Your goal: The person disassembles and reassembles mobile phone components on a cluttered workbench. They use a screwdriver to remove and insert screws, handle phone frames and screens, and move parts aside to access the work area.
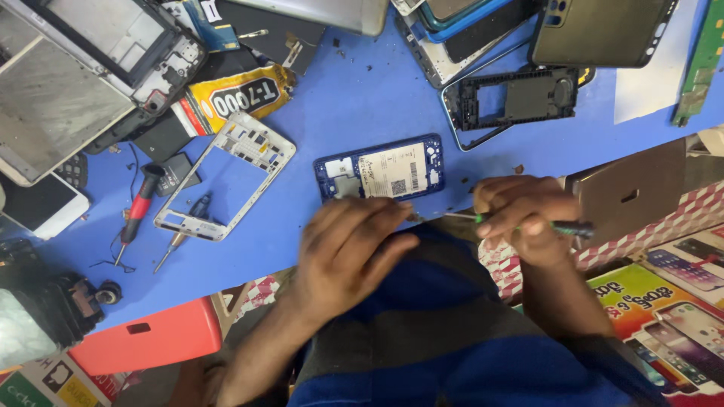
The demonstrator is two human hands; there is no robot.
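While the left hand rests loosely curled beside it, opened blue phone lies mid-frame.
Right hand pinches green screwdriver; phone looks light, stiff, fragile — grip its edges.

Up and to the left of the hands, on the blue bench, lies a white phone frame, with a yellow glue tube just above it. Farther left lie a red-handled screwdriver and a white phone. Above the hands rests a black inner frame, and beyond it a dark phone back cover. Below and left of the hands sits a red box. A printed phone poster lies to their right.
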